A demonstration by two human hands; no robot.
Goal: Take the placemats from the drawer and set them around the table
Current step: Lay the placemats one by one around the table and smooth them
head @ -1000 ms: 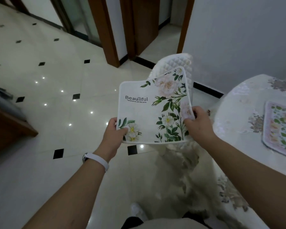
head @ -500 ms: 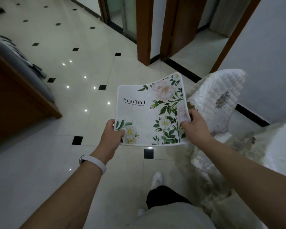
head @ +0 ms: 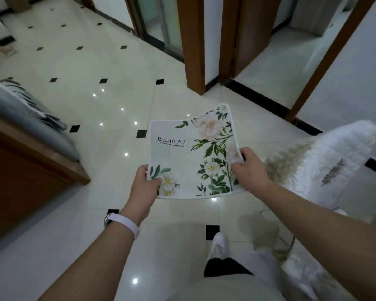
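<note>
- While you hold the placemat (head: 189,157) above the tiled floor (head: 117,72), your left hand (head: 144,184) pinches its near corner and your right hand (head: 251,170) grips its right edge.
- A white-covered chair (head: 334,161) stands just to the right, a cushioned bench (head: 30,170) to the left.

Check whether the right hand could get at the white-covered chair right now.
Probably yes: the chair stands just beside the right hand with nothing between, though that hand is gripping the placemat.
</note>
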